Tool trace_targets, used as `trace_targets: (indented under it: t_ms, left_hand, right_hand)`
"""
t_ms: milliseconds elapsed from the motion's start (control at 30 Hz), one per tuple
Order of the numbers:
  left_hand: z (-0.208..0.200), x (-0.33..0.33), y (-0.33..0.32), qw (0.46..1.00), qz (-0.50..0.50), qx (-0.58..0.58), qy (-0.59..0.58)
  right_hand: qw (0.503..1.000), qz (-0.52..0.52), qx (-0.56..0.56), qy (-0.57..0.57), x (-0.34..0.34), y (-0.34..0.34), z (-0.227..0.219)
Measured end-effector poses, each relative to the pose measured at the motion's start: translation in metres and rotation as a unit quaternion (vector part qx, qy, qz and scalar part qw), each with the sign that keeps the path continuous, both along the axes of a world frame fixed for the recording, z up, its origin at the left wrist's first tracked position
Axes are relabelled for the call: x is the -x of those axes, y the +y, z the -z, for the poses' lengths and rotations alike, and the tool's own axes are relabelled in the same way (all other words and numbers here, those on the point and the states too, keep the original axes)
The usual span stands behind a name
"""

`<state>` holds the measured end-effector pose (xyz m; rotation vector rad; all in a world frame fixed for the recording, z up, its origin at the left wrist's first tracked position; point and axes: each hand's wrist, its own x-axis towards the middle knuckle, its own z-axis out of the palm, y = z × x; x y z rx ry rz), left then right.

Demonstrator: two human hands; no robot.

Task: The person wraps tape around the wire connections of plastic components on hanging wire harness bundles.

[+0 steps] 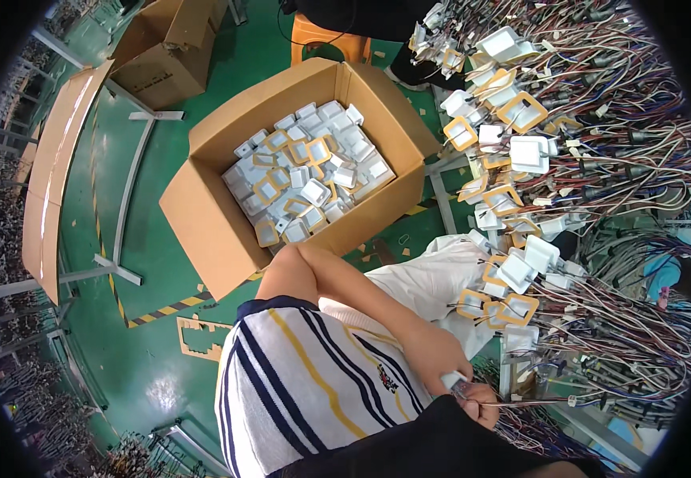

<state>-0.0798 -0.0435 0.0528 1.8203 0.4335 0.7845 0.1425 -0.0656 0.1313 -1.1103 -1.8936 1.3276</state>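
Close to my body, my left hand [439, 360] is closed on a small white plastic housing [457, 384]. My right hand [482, 405] meets it there, its fingers closed around a thin wire lead [532, 402] that runs off to the right. The fingers cover where the lead meets the housing. Just beyond my hands hang bundles of wire harnesses [600, 311], several ending in white housings [518, 271] and orange-yellow square gaskets [518, 309].
An open cardboard box [377, 211] full of white housings and gaskets stands ahead. Farther left are another carton [162, 72], a cardboard sheet [54, 183] and metal frame legs [130, 183]. An orange stool [321, 36] stands behind the box; cardboard scrap [194, 348] lies on the green floor.
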Motion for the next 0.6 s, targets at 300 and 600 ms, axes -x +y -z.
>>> trace_targets:
  t_ms: [300, 600]
  left_hand:
    - [-0.023, 0.029, -0.013, 0.995, 0.015, -0.079, 0.061]
    - [-0.019, 0.102, 0.042, 0.84, -0.499, -0.109, 0.181]
  right_hand:
    - [0.954, 0.031, 0.286, 0.078, -0.029, -0.016, -0.035]
    - [0.796, 0.52, 0.052, 0.306, -0.124, -0.022, -0.019]
